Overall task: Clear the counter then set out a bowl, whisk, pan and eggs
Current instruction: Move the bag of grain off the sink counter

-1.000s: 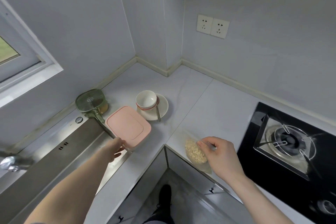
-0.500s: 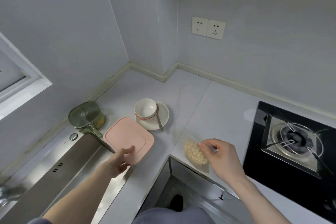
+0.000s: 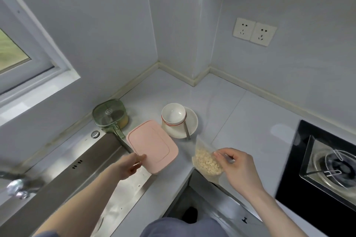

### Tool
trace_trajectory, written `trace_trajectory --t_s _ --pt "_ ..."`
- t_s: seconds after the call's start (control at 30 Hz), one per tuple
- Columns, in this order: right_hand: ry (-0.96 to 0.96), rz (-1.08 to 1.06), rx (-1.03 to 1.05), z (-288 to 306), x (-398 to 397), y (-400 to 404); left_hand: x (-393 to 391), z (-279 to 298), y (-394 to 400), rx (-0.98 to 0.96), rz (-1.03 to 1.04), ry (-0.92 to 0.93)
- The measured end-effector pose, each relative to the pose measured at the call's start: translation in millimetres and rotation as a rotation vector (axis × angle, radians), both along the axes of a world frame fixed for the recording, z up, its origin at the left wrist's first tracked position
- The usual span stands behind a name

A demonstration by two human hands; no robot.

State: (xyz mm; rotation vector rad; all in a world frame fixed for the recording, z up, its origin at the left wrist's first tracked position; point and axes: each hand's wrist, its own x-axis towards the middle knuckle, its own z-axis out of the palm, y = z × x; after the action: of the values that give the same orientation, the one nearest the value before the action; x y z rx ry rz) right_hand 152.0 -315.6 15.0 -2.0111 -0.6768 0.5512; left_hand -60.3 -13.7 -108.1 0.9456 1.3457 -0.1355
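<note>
A pink lidded container lies on the white counter beside the sink. My left hand grips its near left edge, thumb on the lid. A clear bag of pale flakes lies at the counter's front edge, and my right hand pinches its right side. Behind them a white bowl with a red band sits on a white saucer, with a metal spoon leaning on the saucer. A green-lidded container with a handle stands at the back left.
The steel sink runs along the left, with a tap at its near end. A black gas hob fills the right. Two wall sockets sit above the counter. A window is on the left wall.
My left hand has moved from the sink's edge onto the pink container's near edge and taken hold. My right hand stays on the bag of flakes. The view has shifted.
</note>
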Motion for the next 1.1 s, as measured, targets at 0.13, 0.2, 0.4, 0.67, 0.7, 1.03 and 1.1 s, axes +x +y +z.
trace_trajectory --t_s 0.13,0.2,0.4,0.67,0.7,1.03,1.1 --pt "0.017 0.008 -0.007 1.5 -1.4 0.3 -18.4 -0.9 21.3 0.068 0.077 -0.004" --pt "0.012 0.011 -0.013 2.4 -0.9 0.0 -20.8 -0.8 20.5 0.041 0.087 -0.028" --pt "-0.015 0.018 -0.023 4.5 1.9 2.0 -14.8 -9.7 -7.3 -0.057 -0.016 -0.097" --pt "-0.028 -0.037 0.0 8.5 9.3 -18.8 -9.1 40.3 -24.0 0.394 -0.181 0.044" --pt "-0.024 -0.047 0.003 8.9 10.5 -24.6 -5.6 51.4 -28.6 0.447 -0.227 0.033" --pt "-0.028 -0.261 -0.001 17.0 20.6 -114.7 102.4 126.2 -137.4 0.411 -0.521 -0.25" --pt "-0.044 -0.341 -0.005 22.7 23.4 -146.4 129.3 133.3 -166.3 0.41 -0.569 -0.285"
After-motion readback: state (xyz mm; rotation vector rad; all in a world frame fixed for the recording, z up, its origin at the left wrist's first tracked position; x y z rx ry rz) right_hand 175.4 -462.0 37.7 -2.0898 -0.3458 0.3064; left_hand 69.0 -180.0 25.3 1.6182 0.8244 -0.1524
